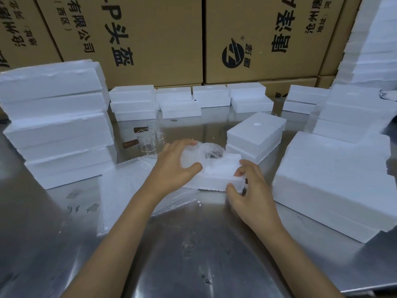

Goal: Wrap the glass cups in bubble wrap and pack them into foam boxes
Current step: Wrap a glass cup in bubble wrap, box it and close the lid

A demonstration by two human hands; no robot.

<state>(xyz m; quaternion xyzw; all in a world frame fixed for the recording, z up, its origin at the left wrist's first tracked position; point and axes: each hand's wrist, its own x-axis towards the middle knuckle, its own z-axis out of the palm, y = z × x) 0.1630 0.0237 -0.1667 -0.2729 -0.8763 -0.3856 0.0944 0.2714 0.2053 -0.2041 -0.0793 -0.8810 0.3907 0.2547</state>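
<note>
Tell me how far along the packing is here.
Done, apparently: closed foam boxes stacked along the back. In hand: left hand presses a bubble-wrapped cup into the open foam box; right hand steadies it. Left: two bare glass cups and bubble wrap sheets.

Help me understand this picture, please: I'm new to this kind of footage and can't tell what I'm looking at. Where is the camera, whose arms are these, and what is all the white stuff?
There is no machine here. The single picture comes from a camera worn on a person's head, looking down at their own two bare hands over a shiny metal table.

The left hand presses a cup wrapped in bubble wrap into a small open foam box. The right hand grips that box's near corner to steady it.

Beside them lie loose bubble wrap sheets. Behind stand two bare glass cups with dark handles, waiting to be wrapped. The white blocks all around are stacks of foam boxes, and big cardboard cartons form the back wall.
</note>
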